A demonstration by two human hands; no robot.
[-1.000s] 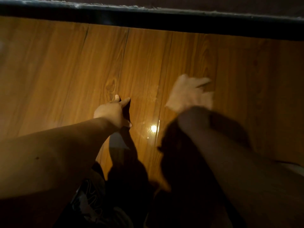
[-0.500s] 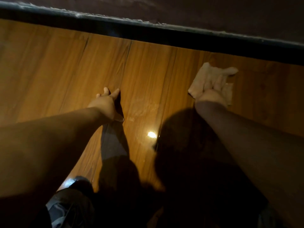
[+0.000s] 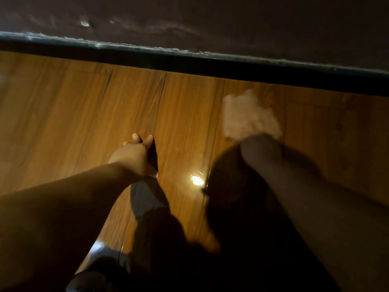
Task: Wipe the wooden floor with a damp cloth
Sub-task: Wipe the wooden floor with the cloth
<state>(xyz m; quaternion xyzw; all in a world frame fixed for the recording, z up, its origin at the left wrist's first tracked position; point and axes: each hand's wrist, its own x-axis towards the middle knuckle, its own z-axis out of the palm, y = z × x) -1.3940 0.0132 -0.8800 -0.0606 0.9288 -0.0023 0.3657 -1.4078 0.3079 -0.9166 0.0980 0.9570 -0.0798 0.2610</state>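
Note:
The wooden floor (image 3: 73,127) runs in glossy brown planks up to a dark wall. A pale cloth (image 3: 248,116) lies on the planks at the right, blurred by motion, a short way from the wall. My right hand (image 3: 260,144) presses on the cloth from behind; the fingers are hidden in the blur under and over the cloth. My left hand (image 3: 136,157) rests flat on the floor at the centre, fingers spread, holding nothing.
A black skirting board (image 3: 189,62) and a dark wall (image 3: 210,24) bound the floor at the top. A bright light glare (image 3: 196,180) shines on the planks between my arms. My knees and dark shadows fill the bottom of the view.
My right hand has swept the cloth to the left along the wall and slightly back toward me. My left hand has stayed planted on the floor.

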